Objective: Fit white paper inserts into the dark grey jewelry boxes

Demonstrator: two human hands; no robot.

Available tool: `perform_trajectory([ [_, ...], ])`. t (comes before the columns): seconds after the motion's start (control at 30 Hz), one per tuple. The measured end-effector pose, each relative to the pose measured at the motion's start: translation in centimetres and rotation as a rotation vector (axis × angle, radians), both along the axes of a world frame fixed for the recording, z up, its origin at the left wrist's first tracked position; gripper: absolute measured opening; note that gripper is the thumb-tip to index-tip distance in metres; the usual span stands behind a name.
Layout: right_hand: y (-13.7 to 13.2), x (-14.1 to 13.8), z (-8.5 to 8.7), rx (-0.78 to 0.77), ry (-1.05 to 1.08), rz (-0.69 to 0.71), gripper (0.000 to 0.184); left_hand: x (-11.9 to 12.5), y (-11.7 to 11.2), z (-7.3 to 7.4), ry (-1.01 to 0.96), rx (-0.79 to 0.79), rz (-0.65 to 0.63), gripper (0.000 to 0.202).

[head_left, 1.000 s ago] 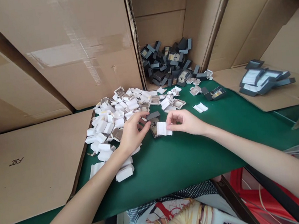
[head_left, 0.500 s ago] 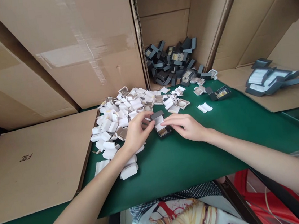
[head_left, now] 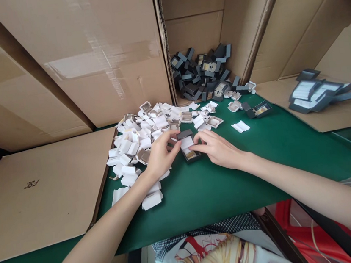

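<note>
A small dark grey hinged box (head_left: 189,147) lies open on the green table top (head_left: 232,175). My left hand (head_left: 161,154) grips its raised lid from the left with fingertips. My right hand (head_left: 217,148) pinches a white folded card (head_left: 187,142) down into the box from the right. A heap of white folded cards and pale inserts (head_left: 141,142) lies just left of and behind my left hand.
An open carton (head_left: 195,31) at the back holds a pile of dark boxes (head_left: 202,75). One open dark box (head_left: 257,109) and a white card (head_left: 240,126) lie to the right. Flat cardboard (head_left: 39,195) covers the left side; more dark boxes (head_left: 319,90) rest on cardboard at right.
My right hand carried the white card from beside the box into its opening and now presses it in. My left hand stayed on the lid.
</note>
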State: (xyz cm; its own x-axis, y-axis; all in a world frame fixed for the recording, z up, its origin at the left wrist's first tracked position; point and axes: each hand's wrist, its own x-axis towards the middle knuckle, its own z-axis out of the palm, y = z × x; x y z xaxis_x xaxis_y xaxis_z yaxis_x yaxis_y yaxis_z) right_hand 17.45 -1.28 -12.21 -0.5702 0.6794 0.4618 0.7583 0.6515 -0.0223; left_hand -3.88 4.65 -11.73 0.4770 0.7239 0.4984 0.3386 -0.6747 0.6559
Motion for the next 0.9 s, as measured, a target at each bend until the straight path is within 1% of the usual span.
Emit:
perform_trajectory([
  [0.27,0.12,-0.03,-0.20,0.022,-0.026,0.017,0.038,0.07,-0.01,0.01,0.008,0.011,0.003,0.027],
  [0.57,0.01,0.06,-0.13,0.111,-0.071,0.023,0.034,0.14,-0.06,-0.05,-0.011,-0.007,-0.011,0.028],
  [0.77,-0.12,-0.06,0.20,0.159,0.022,0.066,0.027,0.14,-0.10,0.01,-0.008,-0.006,-0.012,0.029],
  [0.9,-0.21,-0.18,0.42,0.181,0.078,0.106,0.026,0.15,-0.08,-0.03,-0.010,-0.008,-0.013,0.028],
])
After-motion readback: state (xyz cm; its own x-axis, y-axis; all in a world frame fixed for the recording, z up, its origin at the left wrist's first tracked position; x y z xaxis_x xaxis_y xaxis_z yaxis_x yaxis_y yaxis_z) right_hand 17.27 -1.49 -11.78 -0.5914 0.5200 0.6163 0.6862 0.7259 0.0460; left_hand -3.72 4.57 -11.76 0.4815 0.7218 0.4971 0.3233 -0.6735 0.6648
